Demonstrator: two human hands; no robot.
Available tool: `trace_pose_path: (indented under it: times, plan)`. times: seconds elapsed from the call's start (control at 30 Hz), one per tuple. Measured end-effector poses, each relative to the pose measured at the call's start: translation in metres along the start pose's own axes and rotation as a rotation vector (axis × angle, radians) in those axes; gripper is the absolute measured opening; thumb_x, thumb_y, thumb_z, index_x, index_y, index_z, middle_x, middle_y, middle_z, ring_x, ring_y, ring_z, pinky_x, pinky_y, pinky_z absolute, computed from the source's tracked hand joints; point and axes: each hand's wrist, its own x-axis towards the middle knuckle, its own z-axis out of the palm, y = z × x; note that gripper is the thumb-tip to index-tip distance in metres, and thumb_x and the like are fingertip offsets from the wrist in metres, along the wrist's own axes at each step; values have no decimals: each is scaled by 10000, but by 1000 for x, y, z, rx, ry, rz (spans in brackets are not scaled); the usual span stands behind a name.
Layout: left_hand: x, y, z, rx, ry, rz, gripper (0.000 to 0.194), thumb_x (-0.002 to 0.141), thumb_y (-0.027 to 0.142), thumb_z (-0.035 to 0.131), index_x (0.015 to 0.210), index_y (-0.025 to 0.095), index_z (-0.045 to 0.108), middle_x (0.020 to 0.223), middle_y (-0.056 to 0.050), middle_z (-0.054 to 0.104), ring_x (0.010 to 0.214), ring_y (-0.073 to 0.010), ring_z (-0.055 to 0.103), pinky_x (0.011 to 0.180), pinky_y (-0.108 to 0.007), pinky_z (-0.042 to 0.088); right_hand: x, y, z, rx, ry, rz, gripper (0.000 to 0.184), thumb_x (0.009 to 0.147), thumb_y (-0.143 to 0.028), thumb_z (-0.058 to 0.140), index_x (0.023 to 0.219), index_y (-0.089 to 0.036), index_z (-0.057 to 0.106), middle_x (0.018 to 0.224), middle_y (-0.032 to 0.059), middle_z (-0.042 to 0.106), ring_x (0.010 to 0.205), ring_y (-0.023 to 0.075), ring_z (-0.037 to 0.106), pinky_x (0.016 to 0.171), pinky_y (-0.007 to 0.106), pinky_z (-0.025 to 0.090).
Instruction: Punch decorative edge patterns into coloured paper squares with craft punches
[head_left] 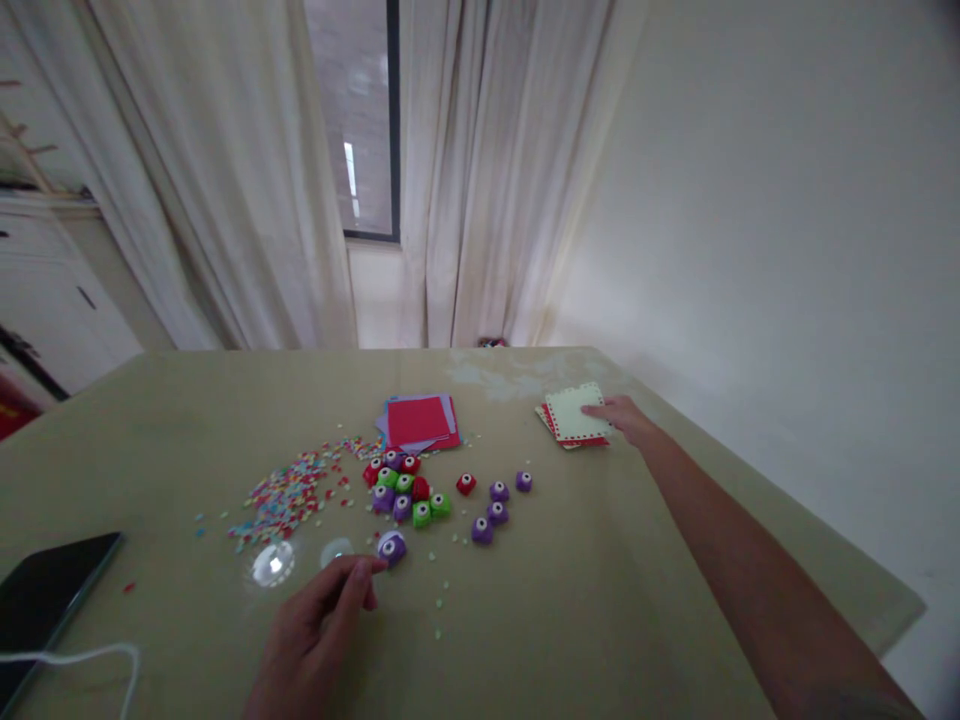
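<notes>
My left hand (319, 625) is closed at the front of the table, its fingers curled. Its fingertips are at the lower left edge of a purple paper punch (391, 546), which has a white ring on top. Off to the right, my outstretched right hand (622, 415) pinches the edge of a pale green square paper card (574, 410) with small holes along its sides. This card lies over red and cream cards (546, 422). Several red, green and purple paper punches (403, 484) cluster beyond my left hand, and several more purple ones (497, 513) lie to the right.
A stack of red and lilac paper (417, 420) lies behind the punches. Colourful paper bits (289, 495) are scattered at left. Two clear round lids (273, 564) are near my left hand. A dark tablet (52, 590) and white cable (90, 655) occupy the left corner.
</notes>
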Motion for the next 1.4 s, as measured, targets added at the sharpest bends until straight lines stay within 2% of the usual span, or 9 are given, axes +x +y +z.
trace_pose_path:
  times: [0.13,0.27,0.4,0.5,0.57,0.67,0.9,1.2,1.4]
  plan:
    - [-5,5,0,52,-4,64,391,968,601,637,888,240,765,794,-11,733,744,-220,685,634,-258,515,-7,19,18,-231,-9,-100,286,1036,-364,685,1280,-215,676,1323,101,679,1097,245,702,917,430,624]
    - [-12,13,8,76,-65,143,432,1011,574,585,760,234,677,646,26,591,576,-154,543,554,-241,406,-18,22,70,-413,-83,-277,226,1018,-304,692,1213,-190,697,1289,106,683,1139,261,673,989,472,573]
    - [-18,11,15,107,-138,216,476,1045,533,549,682,226,562,608,40,495,544,-131,490,542,-240,360,-44,4,145,-548,-455,-483,188,958,-254,742,1126,-172,760,1138,119,760,1107,267,690,1037,466,533]
    - [-20,2,15,144,-168,281,448,1061,491,539,698,229,548,615,42,498,535,-125,496,549,-243,363,-67,-14,197,-626,-763,-616,349,947,-312,780,1279,-210,741,1373,119,729,1271,257,661,1124,414,492]
    - [-19,-2,12,175,-183,325,431,1072,458,529,704,232,530,615,46,496,527,-119,502,545,-240,365,-77,-21,223,-697,-890,-658,480,962,-354,768,1401,-186,675,1536,162,623,1377,276,607,1149,407,476]
    - [-17,-5,7,231,-225,392,399,1086,392,514,719,236,506,612,52,494,515,-109,517,528,-221,375,-83,-26,245,-813,-1028,-684,408,996,-364,720,1350,-163,698,1448,177,687,1304,289,665,1074,393,528]
    - [-11,5,4,318,-290,515,364,1089,298,493,731,237,477,609,51,532,503,-95,543,507,-192,393,-87,-28,249,-1005,-1091,-695,255,1065,-154,495,1179,-131,721,1148,190,795,1088,283,752,931,388,568]
    - [-14,14,4,230,-287,378,418,1070,374,516,679,227,514,587,36,525,505,-119,520,509,-220,377,-76,-44,235,-893,-933,-620,207,992,-354,730,846,-238,820,913,39,837,865,229,768,749,287,544]
    - [-10,12,0,45,-140,92,458,1050,541,527,736,224,629,643,27,541,594,-156,534,559,-240,402,-96,-85,211,-747,-718,-687,257,1078,-235,571,1210,-234,791,1209,88,811,1102,248,736,962,363,534]
